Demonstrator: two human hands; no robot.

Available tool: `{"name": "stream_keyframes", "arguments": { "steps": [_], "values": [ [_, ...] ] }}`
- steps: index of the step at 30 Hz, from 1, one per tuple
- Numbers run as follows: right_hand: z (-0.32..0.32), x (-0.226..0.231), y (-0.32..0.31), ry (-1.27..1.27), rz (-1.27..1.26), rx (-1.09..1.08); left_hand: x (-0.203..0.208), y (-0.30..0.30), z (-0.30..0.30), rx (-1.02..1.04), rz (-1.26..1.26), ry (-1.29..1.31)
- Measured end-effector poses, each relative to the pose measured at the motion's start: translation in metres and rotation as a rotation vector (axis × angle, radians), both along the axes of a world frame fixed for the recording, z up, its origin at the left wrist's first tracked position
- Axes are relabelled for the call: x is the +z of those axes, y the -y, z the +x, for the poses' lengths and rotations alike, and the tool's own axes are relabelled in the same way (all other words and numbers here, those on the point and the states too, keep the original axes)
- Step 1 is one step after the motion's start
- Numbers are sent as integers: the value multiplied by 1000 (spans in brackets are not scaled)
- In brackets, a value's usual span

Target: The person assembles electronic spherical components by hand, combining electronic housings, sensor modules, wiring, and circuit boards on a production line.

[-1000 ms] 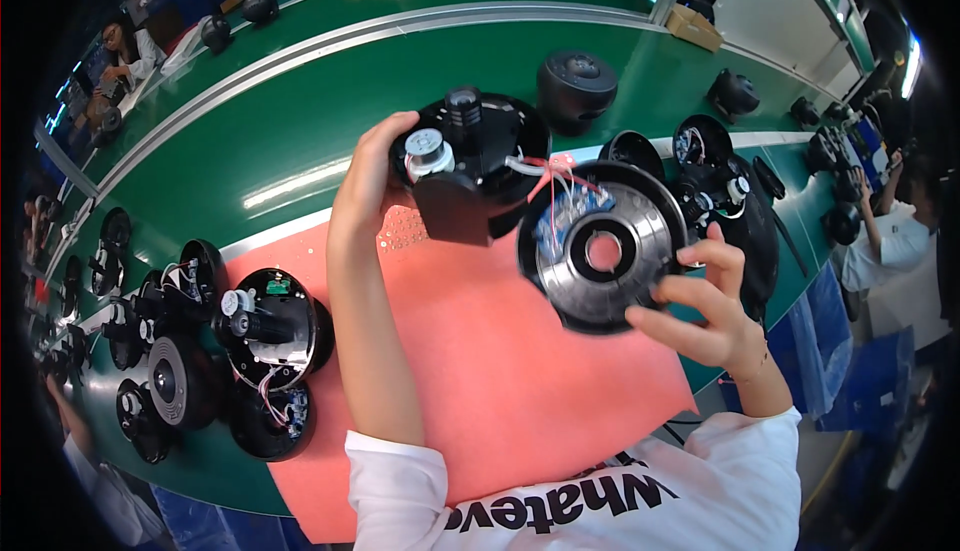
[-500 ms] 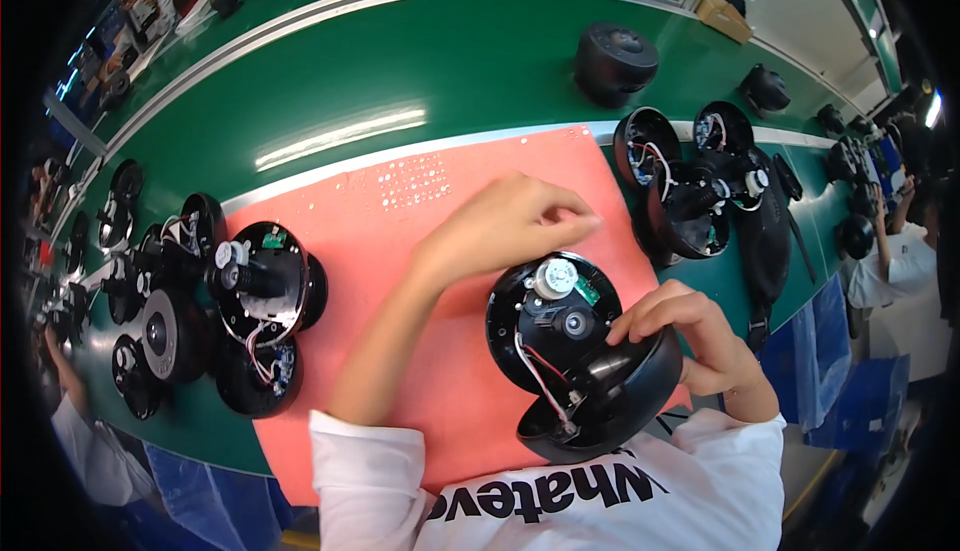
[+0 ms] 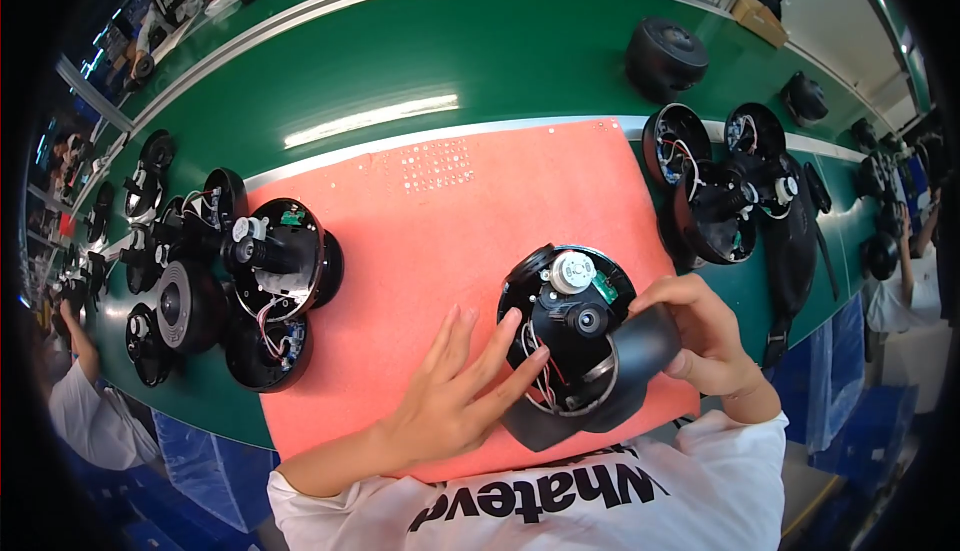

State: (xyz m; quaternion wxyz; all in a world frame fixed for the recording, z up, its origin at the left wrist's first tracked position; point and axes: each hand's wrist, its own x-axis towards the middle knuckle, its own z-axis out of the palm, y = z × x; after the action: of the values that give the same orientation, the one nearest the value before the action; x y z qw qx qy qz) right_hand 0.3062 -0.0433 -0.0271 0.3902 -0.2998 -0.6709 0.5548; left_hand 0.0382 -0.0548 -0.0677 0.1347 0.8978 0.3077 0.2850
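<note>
In front of me on the pink mat (image 3: 370, 281) lies an opened round black housing (image 3: 513, 281). Inside it sit a silver-white round motor (image 3: 573, 272), a small green circuit board (image 3: 605, 288) and a black lens-like part (image 3: 590, 322). Red and white wires run from it toward a curved black cover (image 3: 645, 343), tilted against its near right side. My right hand (image 3: 708, 336) grips this cover between thumb and fingers. With fingers spread and nothing held, my left hand (image 3: 450, 391) is at the housing's left side, its fingertips close to the wires.
Several opened black housings (image 3: 280, 261) stand to the left, more opened ones (image 3: 715, 211) to the right. Small screws (image 3: 437, 166) lie in rows at the mat's far side. A closed black unit (image 3: 667, 59) rests on the green table (image 3: 400, 51). Other people sit left and right.
My left hand has come from above the housing's far edge toward me, to its left side, and its fingers have spread. My right hand has turned the cover up closer to the housing.
</note>
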Motion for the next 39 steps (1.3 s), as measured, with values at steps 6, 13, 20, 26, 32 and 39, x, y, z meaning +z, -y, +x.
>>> {"name": "stream_keyframes", "arguments": {
  "steps": [6,13,20,26,32,39],
  "values": [
    [-7,-3,-2,-104,-168,18,-9,-9,-7,34,56,42],
    [-9,-1,-9,-31,-437,-172,1,-32,-11,-12,-54,3],
    [-10,-4,-16,50,-423,-273,5,-33,-8,-57,-311,130],
    [-12,-7,-22,39,-408,-296,13,-37,-11,30,-718,337],
    [-19,3,-24,122,-310,-345,48,-42,8,107,-605,141],
    [-13,4,-40,417,123,-340,53,-54,10,221,-457,-210]
  ]
}}
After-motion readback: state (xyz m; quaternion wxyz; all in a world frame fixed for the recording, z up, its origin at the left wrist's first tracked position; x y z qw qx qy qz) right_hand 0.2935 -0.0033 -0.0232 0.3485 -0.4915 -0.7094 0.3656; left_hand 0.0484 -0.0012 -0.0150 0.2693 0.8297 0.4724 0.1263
